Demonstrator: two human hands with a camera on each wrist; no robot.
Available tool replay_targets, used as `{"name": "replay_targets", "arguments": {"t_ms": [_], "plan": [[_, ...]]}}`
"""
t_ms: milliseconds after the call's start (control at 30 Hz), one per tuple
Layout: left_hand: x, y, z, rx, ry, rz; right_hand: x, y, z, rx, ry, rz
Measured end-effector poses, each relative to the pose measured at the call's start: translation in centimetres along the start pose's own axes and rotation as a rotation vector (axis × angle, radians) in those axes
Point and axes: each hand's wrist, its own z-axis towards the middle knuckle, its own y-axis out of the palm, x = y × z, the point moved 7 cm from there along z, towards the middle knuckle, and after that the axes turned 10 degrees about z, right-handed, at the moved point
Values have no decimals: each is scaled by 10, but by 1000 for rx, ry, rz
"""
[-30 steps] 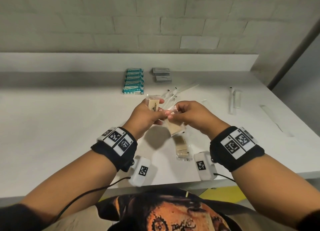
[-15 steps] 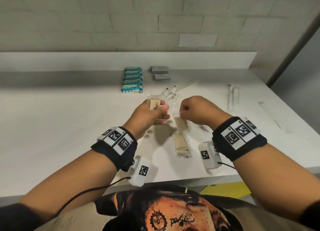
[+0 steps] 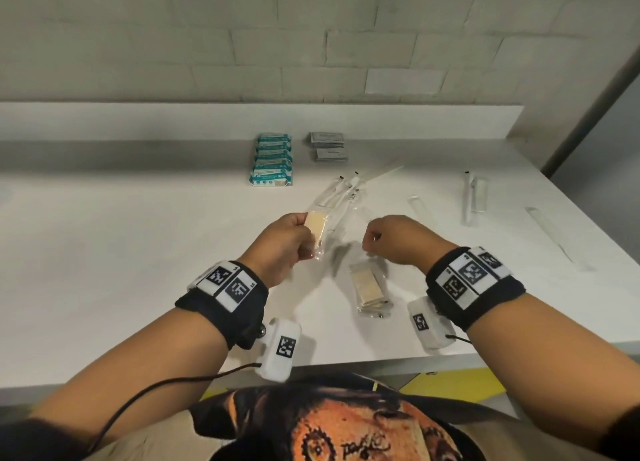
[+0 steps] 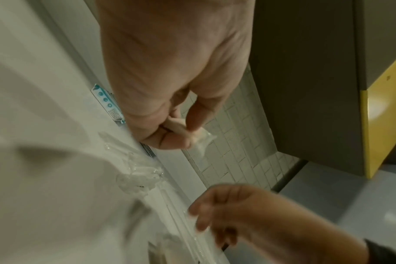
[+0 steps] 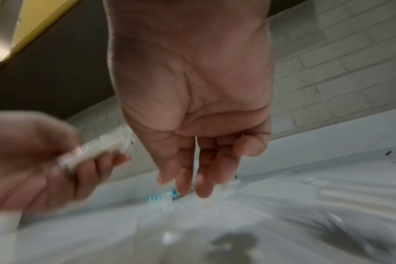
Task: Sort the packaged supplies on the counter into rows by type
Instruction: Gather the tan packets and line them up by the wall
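My left hand (image 3: 298, 239) grips a clear packet with a tan pad inside (image 3: 316, 230) and holds it above the white counter (image 3: 138, 253). The left wrist view shows thumb and fingers pinching that packet (image 4: 201, 141). To its right my right hand (image 3: 377, 235) hovers with loosely curled fingers and holds nothing; in the right wrist view its fingers (image 5: 185, 178) hang relaxed. Just below it a small pile of tan-pad packets (image 3: 369, 286) lies on the counter.
A row of teal packets (image 3: 272, 159) and grey sachets (image 3: 327, 145) sit at the back by the wall. Clear-wrapped swab sticks (image 3: 346, 190) lie in a loose heap ahead of my hands. More clear wrapped items (image 3: 474, 197) lie scattered to the right, near the counter's edge.
My right hand has laid its tan-pad packet on the pile on the counter and let go. The hands have drawn apart; the left still holds its packet.
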Motion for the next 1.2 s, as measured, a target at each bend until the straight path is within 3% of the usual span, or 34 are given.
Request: {"name": "replay_targets", "arguments": {"t_ms": [67, 133, 333, 433, 567, 633, 833, 933, 1067, 1200], "plan": [[-1, 0, -1, 1, 42, 63, -4, -16, -4, 115, -23, 292], [-1, 4, -2, -16, 74, 76, -12, -23, -8, 135, -30, 578], [7, 26, -9, -94, 151, 123, -25, -23, -11, 121, -60, 783], [6, 30, -9, -81, 147, 150, -20, -24, -12, 102, -36, 746], [-7, 24, -5, 25, 41, 231, -1, -44, -17, 301, 28, 366], [-17, 22, -5, 28, -41, 269, 3, -45, -20, 251, 36, 330], [-45, 45, -14, -164, -261, 328, -5, -4, -24, -48, -1, -39], [-50, 60, -18, -197, -316, 372, 1, 20, -15, -25, 35, 34], [-53, 66, -14, -181, -334, 427, 30, 21, -23, 31, 267, 127], [-55, 70, -8, -164, -349, 433, 50, 43, -41, -153, 488, 620]]}}
